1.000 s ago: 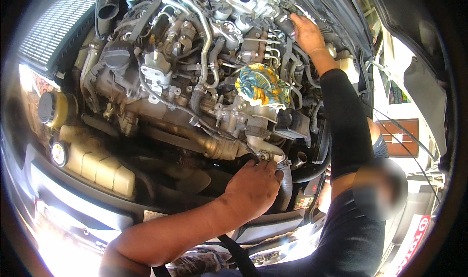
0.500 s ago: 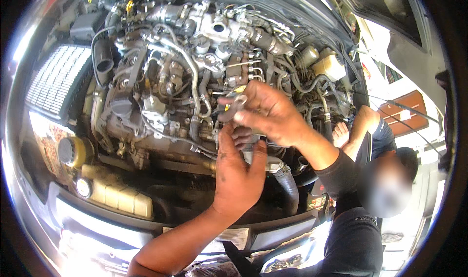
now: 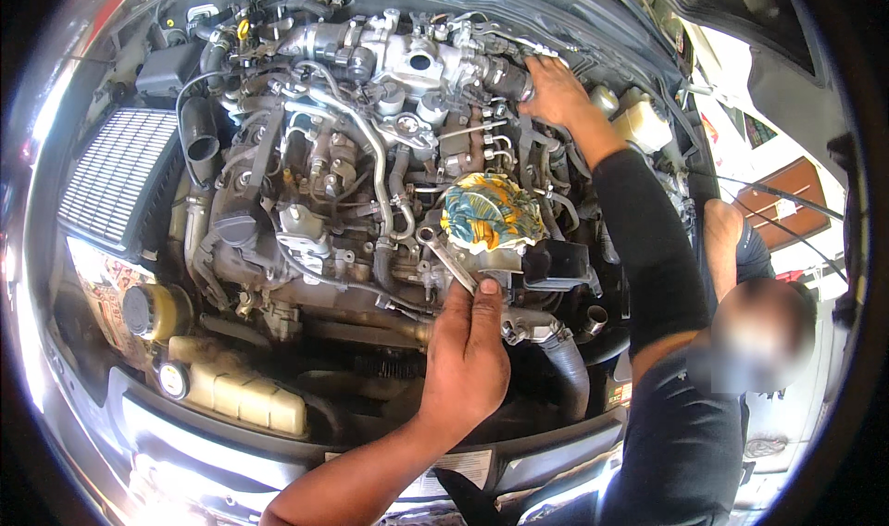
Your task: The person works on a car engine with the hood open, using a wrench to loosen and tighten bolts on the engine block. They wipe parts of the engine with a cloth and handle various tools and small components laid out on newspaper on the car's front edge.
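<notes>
My left hand (image 3: 466, 364) grips a metal wrench (image 3: 444, 256), its ring end up, over the front middle of the engine (image 3: 333, 174). Just beyond it a yellow and teal patterned cloth (image 3: 493, 213) is bunched over a part. My right hand (image 3: 565, 100) reaches to the engine's back right, fingers curled at a dark hose coupling (image 3: 505, 80); what they grip is hidden. A silver intake housing (image 3: 421, 58) with a round opening lies left of that hand.
A co-worker's arm (image 3: 722, 239) and blurred head are at the right. A grilled box (image 3: 116, 179) and a dark open pipe (image 3: 199, 137) are at the left, a translucent reservoir (image 3: 236, 396) at the front left. The raised hood (image 3: 741, 17) frames the upper right.
Half a second ago both my hands met over the engine's middle. Since then my right hand has moved away to the back right, while my left hand holds the wrench slightly lower.
</notes>
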The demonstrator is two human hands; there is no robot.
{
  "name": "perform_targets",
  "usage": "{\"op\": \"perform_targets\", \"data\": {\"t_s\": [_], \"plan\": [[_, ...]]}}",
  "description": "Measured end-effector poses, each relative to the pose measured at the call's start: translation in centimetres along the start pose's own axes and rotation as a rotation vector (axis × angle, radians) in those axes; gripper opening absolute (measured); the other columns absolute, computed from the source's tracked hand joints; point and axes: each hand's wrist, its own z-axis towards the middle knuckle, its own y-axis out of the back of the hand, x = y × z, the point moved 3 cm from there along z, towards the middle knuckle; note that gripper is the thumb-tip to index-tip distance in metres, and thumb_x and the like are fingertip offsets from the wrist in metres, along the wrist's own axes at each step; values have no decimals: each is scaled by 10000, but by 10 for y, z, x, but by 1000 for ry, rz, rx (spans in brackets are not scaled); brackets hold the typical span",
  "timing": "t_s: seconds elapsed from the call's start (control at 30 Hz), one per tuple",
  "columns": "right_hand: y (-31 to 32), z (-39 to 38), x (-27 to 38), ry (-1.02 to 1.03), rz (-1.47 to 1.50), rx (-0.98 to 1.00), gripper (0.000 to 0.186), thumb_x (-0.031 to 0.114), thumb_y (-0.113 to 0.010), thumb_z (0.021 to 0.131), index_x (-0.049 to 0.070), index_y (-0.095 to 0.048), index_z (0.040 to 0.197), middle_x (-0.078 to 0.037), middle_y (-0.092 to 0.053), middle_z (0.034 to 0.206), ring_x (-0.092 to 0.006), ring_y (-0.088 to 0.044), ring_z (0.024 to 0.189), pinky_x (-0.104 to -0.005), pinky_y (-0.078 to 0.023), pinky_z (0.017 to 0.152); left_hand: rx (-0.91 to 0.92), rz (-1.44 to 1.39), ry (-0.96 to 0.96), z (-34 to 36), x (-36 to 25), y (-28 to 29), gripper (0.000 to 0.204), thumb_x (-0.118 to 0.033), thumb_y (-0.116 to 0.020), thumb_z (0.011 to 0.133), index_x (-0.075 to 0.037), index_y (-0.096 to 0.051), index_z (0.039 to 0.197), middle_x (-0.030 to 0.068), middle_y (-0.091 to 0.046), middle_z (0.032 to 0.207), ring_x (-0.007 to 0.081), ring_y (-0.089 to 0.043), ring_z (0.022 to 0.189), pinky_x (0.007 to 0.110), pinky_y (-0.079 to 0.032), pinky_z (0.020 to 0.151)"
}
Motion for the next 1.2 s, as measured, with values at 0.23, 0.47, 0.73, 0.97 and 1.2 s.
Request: {"op": "perform_targets", "data": {"t_s": [0.23, 0.47, 0.73, 0.97, 1.2], "plan": [[-25, 38, 5, -5, -77, 234, 1011, 551, -916, 868, 69, -480, 1642, -217, -664, 1561, -355, -585, 1513, -558, -363, 1324, 104, 104, -11, -6, 2, -3, 365, -261, -523, 1232, 70, -659, 1309, 176, -697, 1132, 238, -625, 1011, 338, -514, 970], [-13, 37, 10, 58, -124, 200, 832, 576, -865, 914, -5, -612, 1452, -258, -770, 1340, -431, -716, 1310, -501, -557, 1146, 136, 159, -46, -6, 1, -5, 247, -51, -567, 1190, 98, -657, 1365, 247, -698, 1222, 345, -680, 1058, 405, -564, 989], [-32, 33, -13, 120, -112, 120, 947, 565, -852, 932, 106, -467, 1666, -223, -608, 1613, -365, -537, 1541, -585, -361, 1315, 185, 167, -5, -2, 7, -8, 328, -277, -541, 1218, 30, -641, 1277, 153, -646, 975, 240, -576, 871, 367, -506, 839], [-29, 28, -11, 74, -157, 256, 991, 625, -796, 955, 41, -435, 1669, -249, -624, 1596, -394, -562, 1523, -610, -366, 1303, 202, -4, 233, -1, 7, -7, 343, -276, -540, 1227, 28, -668, 1320, 58, -666, 1070, 138, -561, 1001, 294, -490, 932], [4, -35, -65, 5, -199, 208, 1056, 682, -750, 968, -21, -400, 1675, -275, -643, 1555, -399, -552, 1527, -603, -367, 1289, 207, 184, -76, -13, 15, -16, 337, -238, -530, 1226, 50, -692, 1296, 181, -701, 1114, 291, -652, 1006, 380, -535, 969]]}}
